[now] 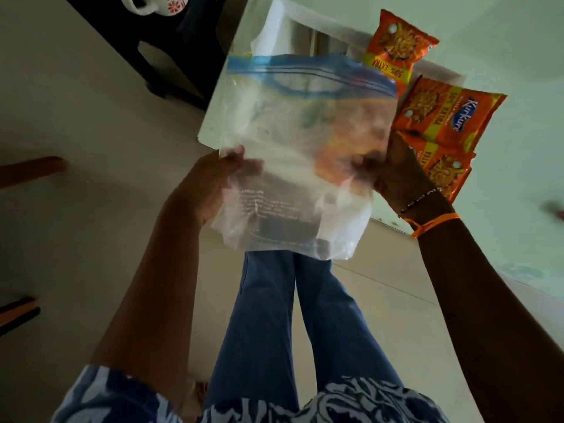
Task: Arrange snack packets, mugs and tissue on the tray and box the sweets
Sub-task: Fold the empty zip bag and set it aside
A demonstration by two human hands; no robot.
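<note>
A clear zip-lock bag (293,154) is being held up by its lower part, above the near edge of the white tray (219,117). The left hand (213,181) is being closed on the bag's left edge, the right hand (393,169) on its right side, fingers pinched through the plastic. Just beyond, orange snack packets (439,123) are lying along the tray's right edge. Farther off, a white mug (158,4) is waiting on the dark stool (171,56). Packets seem to be getting emptied out; next, the bag likely needs setting aside and the mug fetching.
</note>
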